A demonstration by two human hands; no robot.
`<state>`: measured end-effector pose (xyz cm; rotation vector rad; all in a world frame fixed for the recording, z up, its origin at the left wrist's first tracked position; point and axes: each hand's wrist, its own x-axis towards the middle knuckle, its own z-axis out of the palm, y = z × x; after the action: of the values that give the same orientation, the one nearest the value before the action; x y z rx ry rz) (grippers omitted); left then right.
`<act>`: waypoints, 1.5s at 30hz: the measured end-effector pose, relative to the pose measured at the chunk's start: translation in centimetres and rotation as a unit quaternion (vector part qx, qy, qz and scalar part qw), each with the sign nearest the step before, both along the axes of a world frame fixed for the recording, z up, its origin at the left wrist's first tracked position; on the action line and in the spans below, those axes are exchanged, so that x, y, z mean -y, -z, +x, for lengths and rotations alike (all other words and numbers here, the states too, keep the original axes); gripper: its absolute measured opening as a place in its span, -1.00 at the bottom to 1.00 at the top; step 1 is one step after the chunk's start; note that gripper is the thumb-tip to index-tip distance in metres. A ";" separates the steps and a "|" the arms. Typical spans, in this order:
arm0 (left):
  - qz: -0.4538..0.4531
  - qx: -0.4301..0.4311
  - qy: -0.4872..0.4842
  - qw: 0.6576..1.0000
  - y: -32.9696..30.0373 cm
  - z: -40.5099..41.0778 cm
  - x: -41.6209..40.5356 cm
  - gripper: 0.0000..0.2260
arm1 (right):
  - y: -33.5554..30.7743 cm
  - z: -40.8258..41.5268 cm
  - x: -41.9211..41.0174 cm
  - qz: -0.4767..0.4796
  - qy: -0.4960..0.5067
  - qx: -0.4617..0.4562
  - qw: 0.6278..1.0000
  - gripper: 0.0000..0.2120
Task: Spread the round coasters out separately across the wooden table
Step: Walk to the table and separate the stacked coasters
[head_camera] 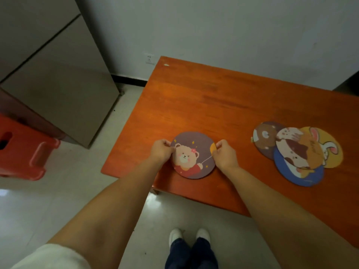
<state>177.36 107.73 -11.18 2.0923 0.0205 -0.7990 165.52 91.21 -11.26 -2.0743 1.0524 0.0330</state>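
Both hands pinch one bear coaster (pixel 194 155) by its opposite edges: the left hand (pixel 161 151) has thumb and fingers closed on the rim at one side, the right hand (pixel 224 155) does the same at the other. Whether the disc already lies flat on the wooden table (pixel 223 101) or hangs just above it between the fingertips cannot be told. It sits near the table's front corner, so the fingers of the left hand are close to the edge.

Well apart from the right hand's fingers, four more coasters (pixel 297 154) lie in an overlapping pile; none of them is separate yet, so most of the task seems to remain.

To do this step well, I judge the disc should be set flat with its whole face on the wood, a little beyond the fingertips rather than toward the edge, then both pinches released together so it does not skid. Bare wood beyond the fingers leaves ample room for the others. Next, the top disc of the pile is best taken by its free rim, without dragging its neighbours.
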 end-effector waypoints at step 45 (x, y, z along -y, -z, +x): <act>0.109 0.101 0.215 0.965 -0.1 -15.3 33.2 -0.74 | -1.6 -18.9 31.9 0.003 0.072 -0.102 0.992 -0.86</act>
<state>162.05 74.52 -11.06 2.4188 -0.4933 -0.8603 146.66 59.33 -9.62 -2.0149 1.3223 0.1773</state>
